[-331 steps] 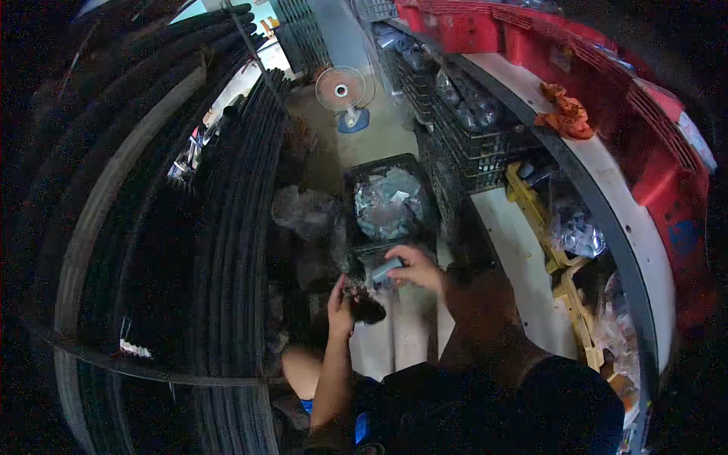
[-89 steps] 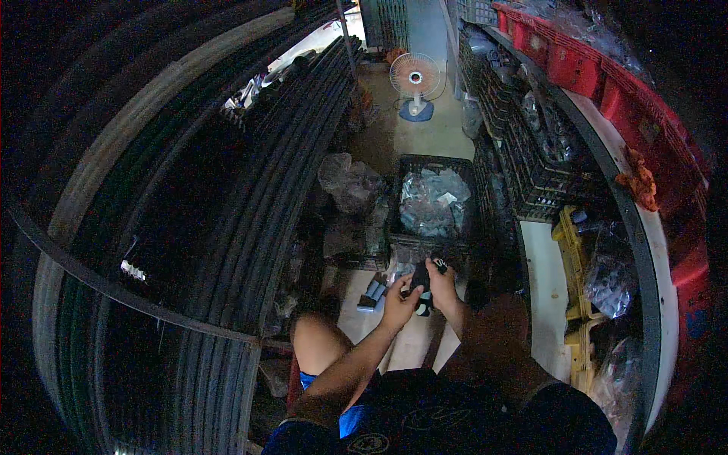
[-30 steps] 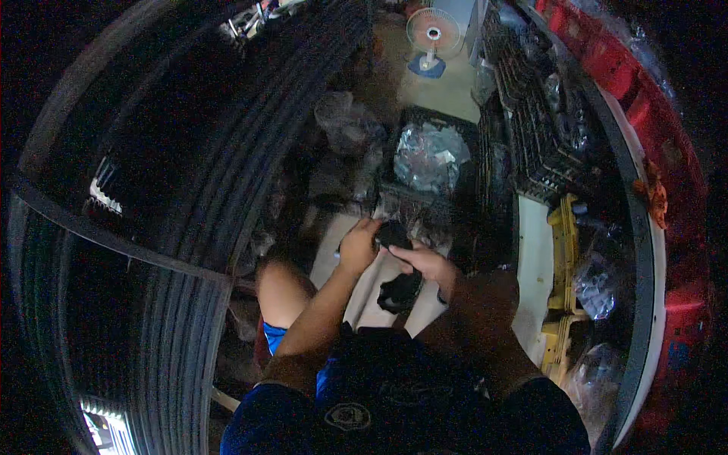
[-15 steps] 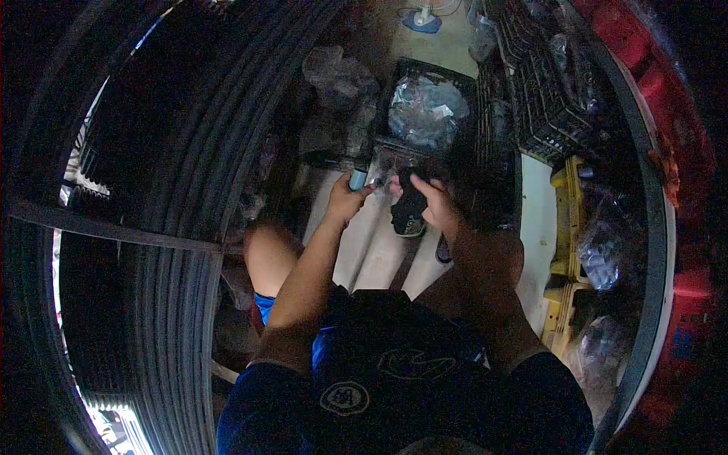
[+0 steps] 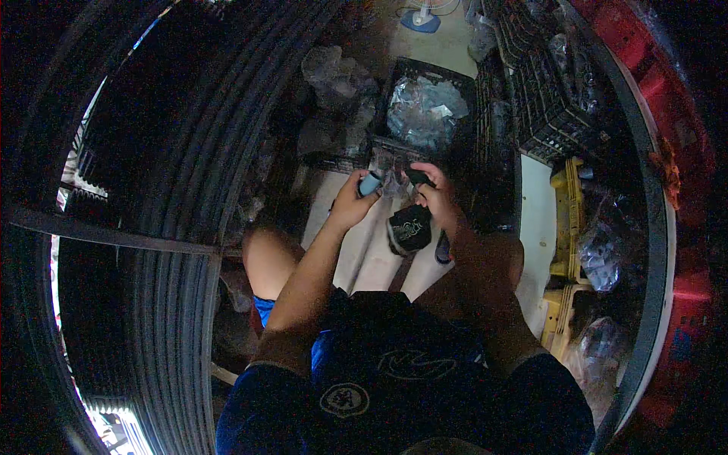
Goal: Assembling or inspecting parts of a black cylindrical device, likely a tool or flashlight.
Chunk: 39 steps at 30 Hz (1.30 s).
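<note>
My left hand (image 5: 353, 205) is closed around a short light-blue cylinder (image 5: 369, 183) with a dark, tube-like open end. Close by on the right, my right hand (image 5: 434, 194) pinches a small black piece (image 5: 416, 177) whose kind is too dark to make out. Just below that hand, between my knees, is a rounded black thing (image 5: 410, 227) with a pale printed design and a lighter edge; whether it stands on the floor or hangs from the hand I cannot tell. A gap separates the two hands.
Ahead stands a black crate (image 5: 391, 76) with clear plastic bags (image 5: 428, 110) in it. Stacked black crates (image 5: 557, 121) and yellow plastic trays (image 5: 567, 220) line the right. More plastic bags (image 5: 335, 80) lie left of the crate; a fan base (image 5: 421, 20) stands beyond.
The light-blue cylinder in my left hand has tilted toward the right. My right hand has turned, fingers curled in. The black thing below it has shifted nearer, its pale print now showing.
</note>
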{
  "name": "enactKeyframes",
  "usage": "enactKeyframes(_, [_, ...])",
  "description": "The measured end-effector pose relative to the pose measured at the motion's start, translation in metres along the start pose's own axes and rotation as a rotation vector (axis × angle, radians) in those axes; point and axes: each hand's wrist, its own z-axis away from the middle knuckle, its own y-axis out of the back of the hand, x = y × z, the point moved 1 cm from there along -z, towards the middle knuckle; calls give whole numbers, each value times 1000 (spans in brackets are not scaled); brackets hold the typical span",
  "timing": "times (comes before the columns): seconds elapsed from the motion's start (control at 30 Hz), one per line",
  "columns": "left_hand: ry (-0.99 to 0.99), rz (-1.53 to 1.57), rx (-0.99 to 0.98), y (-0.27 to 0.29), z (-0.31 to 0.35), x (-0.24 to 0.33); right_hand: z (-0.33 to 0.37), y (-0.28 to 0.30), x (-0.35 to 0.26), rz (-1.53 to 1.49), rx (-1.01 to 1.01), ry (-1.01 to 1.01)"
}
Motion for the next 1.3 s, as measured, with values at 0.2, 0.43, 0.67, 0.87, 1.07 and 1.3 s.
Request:
enactKeyframes(0.2, [-28,-70,-67,-2,-2,-11,6,-2,-23,163,19,-47])
enactKeyframes(0.43, [-144,-128,-159,-4,-1,-8,7,-1,-26,247,-213,-64])
enactKeyframes(0.67, [-113,-70,-215,-7,7,9,3,-5,5,196,-201,-135])
enactKeyframes(0.87, [-150,-112,-182,-5,8,13,-4,1,20,520,-181,105])
enactKeyframes(1.07, [-162,-247,-71,2,2,7,-6,-2,25,260,-155,403])
enactKeyframes(1.3, [-159,-120,-185,-2,3,7,-2,0,15,356,-212,150])
